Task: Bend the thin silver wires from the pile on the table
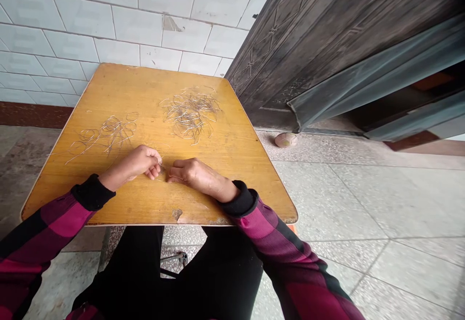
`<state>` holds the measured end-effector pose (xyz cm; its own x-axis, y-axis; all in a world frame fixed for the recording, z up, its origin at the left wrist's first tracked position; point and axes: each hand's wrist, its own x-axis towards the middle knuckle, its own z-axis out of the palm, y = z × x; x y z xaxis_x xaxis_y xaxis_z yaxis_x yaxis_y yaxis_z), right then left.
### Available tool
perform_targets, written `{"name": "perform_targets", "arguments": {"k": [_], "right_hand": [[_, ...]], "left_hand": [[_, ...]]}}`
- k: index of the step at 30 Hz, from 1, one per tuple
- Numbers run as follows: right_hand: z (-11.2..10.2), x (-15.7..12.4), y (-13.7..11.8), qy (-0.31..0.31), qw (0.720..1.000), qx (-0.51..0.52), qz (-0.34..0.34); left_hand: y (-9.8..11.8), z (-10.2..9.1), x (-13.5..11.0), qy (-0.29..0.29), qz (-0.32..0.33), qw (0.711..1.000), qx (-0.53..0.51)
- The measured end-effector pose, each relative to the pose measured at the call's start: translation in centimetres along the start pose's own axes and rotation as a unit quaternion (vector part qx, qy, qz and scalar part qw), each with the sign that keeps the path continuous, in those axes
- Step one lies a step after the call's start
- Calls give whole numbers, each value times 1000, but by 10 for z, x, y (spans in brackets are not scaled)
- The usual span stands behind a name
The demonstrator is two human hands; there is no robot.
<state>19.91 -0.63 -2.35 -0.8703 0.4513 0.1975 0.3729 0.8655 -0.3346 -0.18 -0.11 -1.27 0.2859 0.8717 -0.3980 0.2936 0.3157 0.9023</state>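
My left hand (142,162) and my right hand (192,174) rest on a small wooden table (232,160), fingertips almost meeting near its front middle. Both are closed in a pinch on a thin silvery wire (162,167) stretched between them. A loose pile of bent wires (191,111) lies at the far middle of the table. A second, flatter group of looped wires (107,136) lies to the left, just beyond my left hand. Both sleeves are pink and black.
The table's front edge has a chipped spot (177,213). A white tiled wall (109,19) stands behind the table. A dark metal door (327,43) is at the right, with a small round object (285,139) on the stone floor below it.
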Motion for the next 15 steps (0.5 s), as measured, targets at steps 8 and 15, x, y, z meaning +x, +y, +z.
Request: {"name": "perform_targets", "arguments": {"k": [8,15], "right_hand": [[-6,0,4,-17,995,95,13],[-4,1,9,-18,996,82,16]], "left_hand": [[-2,-7,-6,69,117,978,160],[-16,-9,1,124,471,782,388]]}}
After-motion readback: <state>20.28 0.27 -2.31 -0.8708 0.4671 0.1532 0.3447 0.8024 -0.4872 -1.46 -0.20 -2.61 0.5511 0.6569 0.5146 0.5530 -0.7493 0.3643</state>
